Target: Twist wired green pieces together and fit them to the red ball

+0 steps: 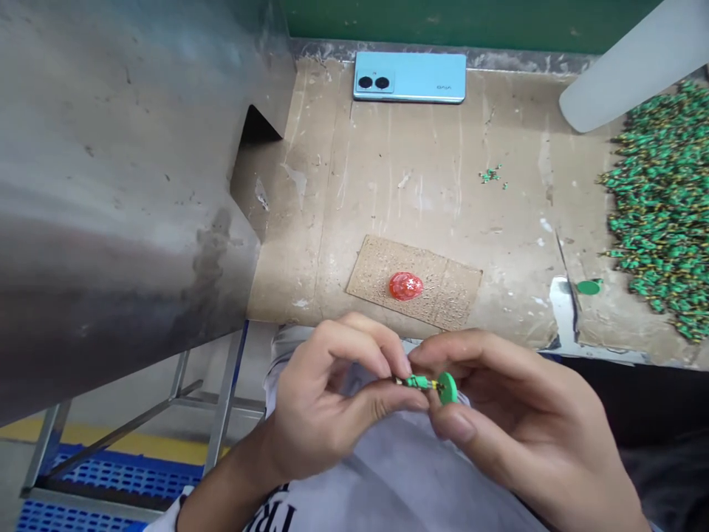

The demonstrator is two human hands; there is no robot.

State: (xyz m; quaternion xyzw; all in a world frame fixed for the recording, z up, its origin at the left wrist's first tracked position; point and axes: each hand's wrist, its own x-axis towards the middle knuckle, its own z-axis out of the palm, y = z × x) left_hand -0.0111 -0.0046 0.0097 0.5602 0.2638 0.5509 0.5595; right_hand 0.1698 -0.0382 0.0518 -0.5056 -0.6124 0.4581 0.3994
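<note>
On my feed, L hand (326, 399) comes in from lower left, wrist low, fingers curled, thumb + index in a narrow pinch on a small green part w/ thin metal pin (418, 382). R hand (498, 399) comes in from lower right, fingers curved over, also a narrow pinch, on the same part right by the round green disc (447, 387) touching its end. Both hands close together, held over grey shirt (388, 473), part between them.

Bench ahead: red glittery ball (405, 286) on cardboard pad (454, 292), big heap of green parts (659, 207) far right, small cluster of parts (490, 174) mid-bench, loose green disc (588, 287), light-blue phone (410, 77) at back. Grey metal hopper (111, 185) on left.
</note>
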